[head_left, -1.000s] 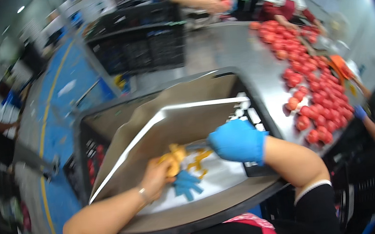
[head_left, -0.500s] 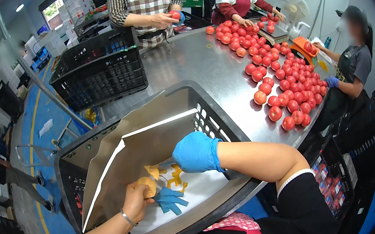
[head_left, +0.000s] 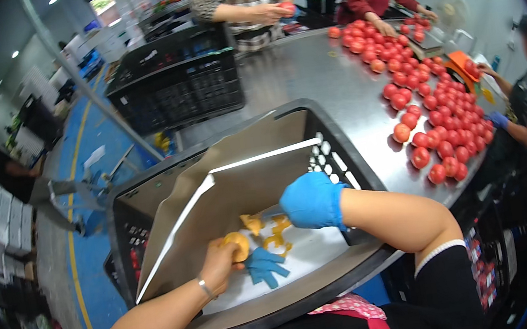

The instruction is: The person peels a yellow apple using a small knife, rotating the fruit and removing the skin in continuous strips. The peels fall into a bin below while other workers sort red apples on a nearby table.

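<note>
Hands in the crate

L hand (head_left: pixel 220 268) bare, fingers curled round an orange glove (head_left: pixel 240 245). R hand (head_left: pixel 310 199), blue-gloved, fingers pinch it from the right. Blue glove (head_left: pixel 267 266) lies flat just below, nearer L.

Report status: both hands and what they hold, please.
Left hand bare, gripping orange glove. Right hand in blue glove, inside black crate. Loose blue glove lying on the liner between them.
</note>
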`<state>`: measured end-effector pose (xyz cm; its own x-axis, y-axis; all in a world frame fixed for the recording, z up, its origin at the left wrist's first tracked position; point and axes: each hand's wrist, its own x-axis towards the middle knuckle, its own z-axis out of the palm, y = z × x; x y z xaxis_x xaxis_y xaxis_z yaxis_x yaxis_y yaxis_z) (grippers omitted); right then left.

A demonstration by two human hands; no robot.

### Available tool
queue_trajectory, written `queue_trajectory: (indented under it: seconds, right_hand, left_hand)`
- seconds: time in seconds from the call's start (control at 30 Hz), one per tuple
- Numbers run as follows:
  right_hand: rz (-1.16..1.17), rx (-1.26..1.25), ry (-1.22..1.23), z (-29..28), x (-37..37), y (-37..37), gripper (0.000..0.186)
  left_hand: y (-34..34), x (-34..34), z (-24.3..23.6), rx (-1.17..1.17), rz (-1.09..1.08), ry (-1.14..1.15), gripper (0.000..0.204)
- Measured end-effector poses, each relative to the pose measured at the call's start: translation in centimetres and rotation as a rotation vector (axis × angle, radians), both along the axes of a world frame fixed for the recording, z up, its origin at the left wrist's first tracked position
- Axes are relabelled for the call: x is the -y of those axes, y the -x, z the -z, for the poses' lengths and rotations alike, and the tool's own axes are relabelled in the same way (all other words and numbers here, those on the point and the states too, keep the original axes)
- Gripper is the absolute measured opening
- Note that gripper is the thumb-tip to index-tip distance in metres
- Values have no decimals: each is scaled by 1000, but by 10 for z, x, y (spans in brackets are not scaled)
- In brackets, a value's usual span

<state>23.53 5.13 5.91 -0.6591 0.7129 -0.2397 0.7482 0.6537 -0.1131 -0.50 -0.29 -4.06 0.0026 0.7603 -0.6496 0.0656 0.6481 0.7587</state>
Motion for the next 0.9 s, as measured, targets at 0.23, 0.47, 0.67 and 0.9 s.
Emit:
queue_trajectory:
  seconds: [0.23,0.47,0.67,0.9]
  right_hand:
    - [25,219,97,-7,-2,8,17]
    - [36,153,53,3,-4,7,15]
    - [25,130,-62,14,-4,1,19]
    - [44,203,-32,13,-6,6,21]
  left_hand:
    - [-9,2,-6,-36,-65,-3,31]
    - [2,1,7,-1,-19,-4,44]
    - [-5,0,-1,-40,8,-13,52]
    - [-7,2,-6,-61,-11,-9,56]
